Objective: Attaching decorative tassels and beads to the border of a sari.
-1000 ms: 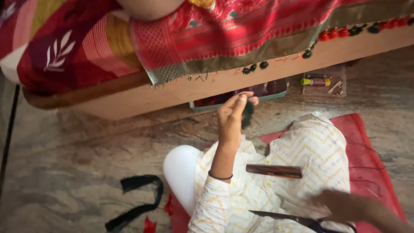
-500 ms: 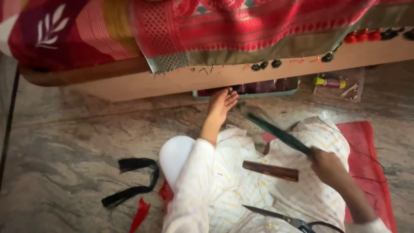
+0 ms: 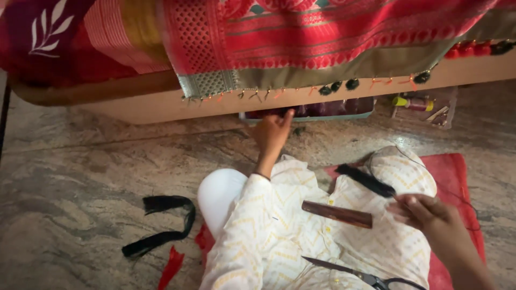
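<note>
My left hand [image 3: 272,131] reaches forward to the front edge of a shallow tray [image 3: 309,111] under the wooden bed frame, fingertips touching dark thread bundles inside it. My right hand [image 3: 430,215] pinches the end of a black tassel of threads [image 3: 365,180] held over my lap. A brown wooden stick [image 3: 337,214] lies across my white patterned clothing. Scissors [image 3: 355,275] rest lower on my lap.
A red and olive fabric [image 3: 301,48] with small tassels along its hem hangs over the bed edge. Black thread strips [image 3: 161,223] and a red scrap [image 3: 171,263] lie on the marble floor at left. Thread spools [image 3: 416,103] sit under the bed at right. A red cloth [image 3: 457,177] lies beneath me.
My left hand moved forward from near my lap to the tray. My right hand lowered the black tassel toward my lap. The view shifted closer to the bed edge.
</note>
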